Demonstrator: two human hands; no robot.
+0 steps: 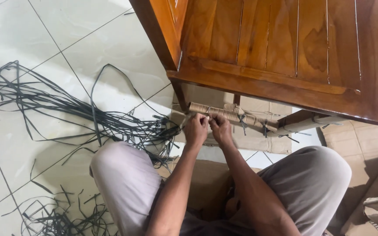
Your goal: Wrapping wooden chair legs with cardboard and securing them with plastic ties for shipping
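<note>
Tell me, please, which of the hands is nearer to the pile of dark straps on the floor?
The left. The left hand is at the cardboard-wrapped rail, just right of the dark straps. The right hand touches the same rail, farther from them.

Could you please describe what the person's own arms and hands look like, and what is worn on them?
Both forearms are bare, with no sleeves in view. The left hand and right hand wear no gloves, and no rings, watch or bracelet can be made out. Light grey trousers cover the knees on either side of the arms.
</note>
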